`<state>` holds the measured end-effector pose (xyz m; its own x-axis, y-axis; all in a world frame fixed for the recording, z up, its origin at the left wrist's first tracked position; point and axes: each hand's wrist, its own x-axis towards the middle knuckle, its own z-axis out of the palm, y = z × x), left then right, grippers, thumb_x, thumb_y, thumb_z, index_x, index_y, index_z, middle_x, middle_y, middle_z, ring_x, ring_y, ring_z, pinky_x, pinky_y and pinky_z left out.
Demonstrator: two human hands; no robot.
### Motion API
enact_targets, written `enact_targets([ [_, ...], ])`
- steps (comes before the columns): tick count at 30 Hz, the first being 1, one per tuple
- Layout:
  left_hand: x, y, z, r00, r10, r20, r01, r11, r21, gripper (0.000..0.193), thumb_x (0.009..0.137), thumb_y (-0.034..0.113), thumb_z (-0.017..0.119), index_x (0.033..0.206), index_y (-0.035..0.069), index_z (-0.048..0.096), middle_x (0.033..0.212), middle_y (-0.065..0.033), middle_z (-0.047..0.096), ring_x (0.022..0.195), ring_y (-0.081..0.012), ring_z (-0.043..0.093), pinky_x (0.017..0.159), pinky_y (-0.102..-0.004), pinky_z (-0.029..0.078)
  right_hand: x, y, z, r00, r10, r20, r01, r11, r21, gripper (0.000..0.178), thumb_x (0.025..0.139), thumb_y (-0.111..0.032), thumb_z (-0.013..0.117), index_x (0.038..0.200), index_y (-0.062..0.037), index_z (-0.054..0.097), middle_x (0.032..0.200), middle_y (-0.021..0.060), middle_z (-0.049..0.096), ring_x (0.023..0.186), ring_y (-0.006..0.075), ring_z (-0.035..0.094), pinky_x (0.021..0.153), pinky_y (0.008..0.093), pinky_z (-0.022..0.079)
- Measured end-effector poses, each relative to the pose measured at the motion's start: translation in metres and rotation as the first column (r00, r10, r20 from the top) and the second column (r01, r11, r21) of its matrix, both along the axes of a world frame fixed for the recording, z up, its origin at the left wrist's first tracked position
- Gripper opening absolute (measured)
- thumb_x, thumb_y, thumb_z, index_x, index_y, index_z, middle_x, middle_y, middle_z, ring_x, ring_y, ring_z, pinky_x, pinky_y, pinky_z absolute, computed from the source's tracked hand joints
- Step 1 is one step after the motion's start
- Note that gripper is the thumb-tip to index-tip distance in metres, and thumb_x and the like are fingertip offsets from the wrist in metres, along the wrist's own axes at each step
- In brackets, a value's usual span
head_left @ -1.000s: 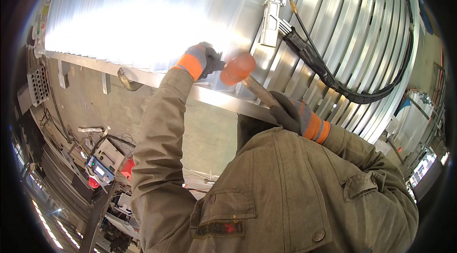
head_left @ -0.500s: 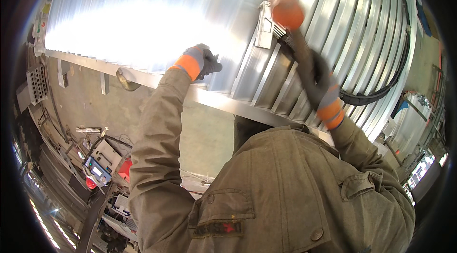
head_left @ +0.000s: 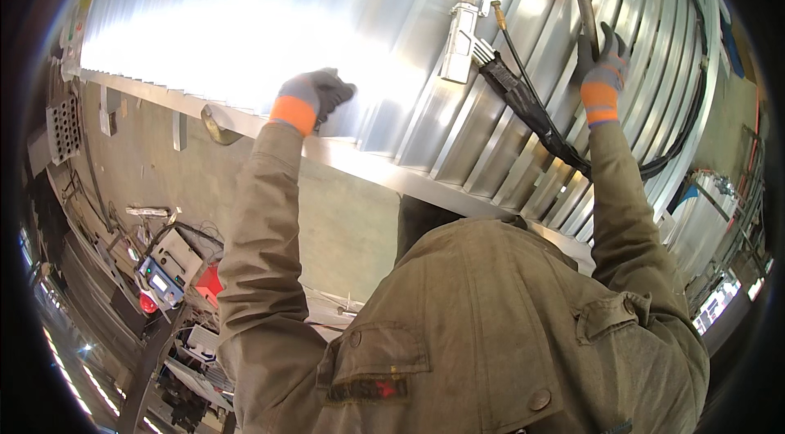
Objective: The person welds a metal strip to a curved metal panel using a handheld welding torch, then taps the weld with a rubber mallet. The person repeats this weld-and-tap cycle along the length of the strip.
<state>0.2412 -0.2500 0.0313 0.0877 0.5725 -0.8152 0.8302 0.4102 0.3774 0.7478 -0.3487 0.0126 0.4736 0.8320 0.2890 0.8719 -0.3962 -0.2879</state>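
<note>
Right hand is the near one to the orange-headed mallet, and well apart from the left hand. Mallet is over the right part of the ribbed metal panel, directly far of the right palm. Handle runs near to far, leaning slightly left at the far end; head sits at the far tip, its own long axis crosswise, left to right. So the handle's near end is at the hand, head points away from it.

Right grip: loose, fingers spread and extended, thumb on the left side, handle in the gap between. Can't tell if the palm bears on it, or whether the head rests on the ribs or just clears them.

Left hand: over the near edge by the metal rail, fingers half curled and pointing right, nothing visible in it. Can't tell if it touches the panel.

Between the hands, left of the mallet: white-bodied torch, nozzle far, body near, long axis roughly along the ribs. Its black cable trails near and right, passing on the near side of the right glove.
</note>
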Motion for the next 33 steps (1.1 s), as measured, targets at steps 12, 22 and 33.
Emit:
enact_targets([
  [12,-0.036,0.033,-0.03,0.996,-0.034,-0.085,0.014,0.975,-0.224,0.044,0.09,0.049,0.091,0.116,0.016,0.077,0.088,-0.0007,0.069,0.066,-0.0153,0.059,0.059,-0.036,0.052,-0.134,-0.035,0.032,0.836,0.542,-0.086,-0.54,0.783,-0.309,0.069,0.095,-0.04,0.081,0.153,-0.008,0.061,0.115,0.0176,0.073,0.104,0.0394,0.07,0.089,0.0513,0.057],
  [22,-0.017,0.036,-0.011,0.971,-0.205,-0.123,0.181,0.967,-0.181,0.039,0.094,0.038,0.078,0.075,0.007,0.064,0.072,-0.0063,0.062,0.057,-0.0186,0.051,0.053,-0.0363,0.042,-0.152,-0.02,0.067,0.845,0.493,-0.205,-0.53,0.824,-0.199,0.066,0.089,-0.024,0.081,0.15,-0.006,0.062,0.111,0.0191,0.076,0.099,0.0425,0.071,0.092,0.0511,0.057],
  [33,-0.026,0.038,-0.024,0.954,-0.293,-0.059,0.28,0.945,-0.171,0.035,0.088,0.037,0.076,0.078,0.004,0.071,0.07,-0.0107,0.069,0.059,-0.0237,0.061,0.056,-0.0426,0.049,-0.2,-0.032,0.169,0.409,0.291,-0.865,-0.898,0.297,-0.325,0.047,0.097,-0.03,0.079,0.137,-0.007,0.071,0.105,0.0209,0.079,0.098,0.0404,0.078,0.088,0.0442,0.062],
])
